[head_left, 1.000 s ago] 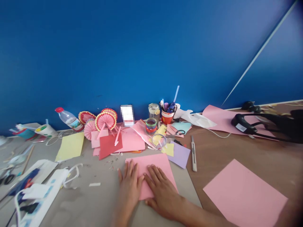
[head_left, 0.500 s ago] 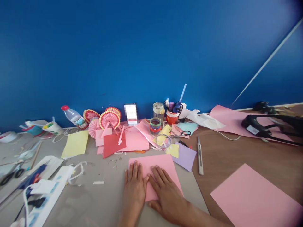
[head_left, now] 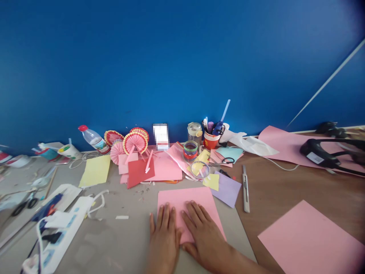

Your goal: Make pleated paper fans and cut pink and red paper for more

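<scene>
A pink sheet of paper (head_left: 185, 194) lies flat on the grey table surface in front of me, its lower part covered by my hands. My left hand (head_left: 164, 238) rests palm down on its left edge, fingers stretched forward and slightly apart. Pressed flat on the paper's right half is my right hand (head_left: 203, 232), with fingers spread and pointing up and left. The two hands are side by side, and neither grips anything. Just beyond the paper's right corner lie a purple sheet (head_left: 228, 190) and a small yellow note (head_left: 211, 182).
A utility knife (head_left: 245, 192) and a larger pink sheet (head_left: 310, 238) lie to the right. Folded paper fans (head_left: 135, 142), a red paper (head_left: 140, 172), a tape roll (head_left: 199, 170) and a cup of pens (head_left: 211, 140) line the back. A power strip (head_left: 64, 236) and scissors (head_left: 25, 205) are left.
The view has shifted slightly, so most things appear a little further right. Both hands have slid slightly nearer to me over the pink paper, still flat on it.
</scene>
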`<state>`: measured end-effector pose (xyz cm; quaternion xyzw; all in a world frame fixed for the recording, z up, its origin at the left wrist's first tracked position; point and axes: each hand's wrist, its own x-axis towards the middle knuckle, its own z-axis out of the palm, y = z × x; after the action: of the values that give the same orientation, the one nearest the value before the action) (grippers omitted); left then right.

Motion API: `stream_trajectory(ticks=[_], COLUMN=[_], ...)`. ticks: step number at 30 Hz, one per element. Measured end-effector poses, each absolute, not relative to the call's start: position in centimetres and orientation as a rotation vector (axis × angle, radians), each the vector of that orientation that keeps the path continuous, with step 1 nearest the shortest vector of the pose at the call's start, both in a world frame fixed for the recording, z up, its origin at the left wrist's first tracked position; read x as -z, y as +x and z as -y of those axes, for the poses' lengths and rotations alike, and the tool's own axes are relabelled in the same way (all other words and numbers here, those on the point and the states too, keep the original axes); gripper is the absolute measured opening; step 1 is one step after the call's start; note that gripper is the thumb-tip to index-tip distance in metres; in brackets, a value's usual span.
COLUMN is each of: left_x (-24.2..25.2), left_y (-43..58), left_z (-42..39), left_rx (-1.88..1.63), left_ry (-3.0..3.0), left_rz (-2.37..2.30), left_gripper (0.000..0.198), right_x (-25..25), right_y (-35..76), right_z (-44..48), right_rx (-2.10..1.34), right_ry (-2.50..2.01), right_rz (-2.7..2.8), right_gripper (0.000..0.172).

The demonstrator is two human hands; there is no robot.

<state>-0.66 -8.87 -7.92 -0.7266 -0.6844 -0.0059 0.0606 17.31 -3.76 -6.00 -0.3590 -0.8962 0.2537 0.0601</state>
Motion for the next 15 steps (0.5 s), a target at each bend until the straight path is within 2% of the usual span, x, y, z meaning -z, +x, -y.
stream_trajectory(ticks=[9, 15], left_x=[9.2, 8.0], left_y=[-0.6, -1.6], left_z=[11.1, 12.8], left_rx=[0.107, 0.139], left_ry=[-2.191, -2.302], left_rz=[1.942, 1.695], left_gripper=[0.056, 0.061], right_x=[5.8, 5.0], right_y=[17.4, 18.0], right_z=[4.0, 3.5], right_rx=[-0.736, -0.777], right_ry=[-1.073, -1.039], right_rz=[2.722, 2.737], right_gripper=[0.07, 0.082])
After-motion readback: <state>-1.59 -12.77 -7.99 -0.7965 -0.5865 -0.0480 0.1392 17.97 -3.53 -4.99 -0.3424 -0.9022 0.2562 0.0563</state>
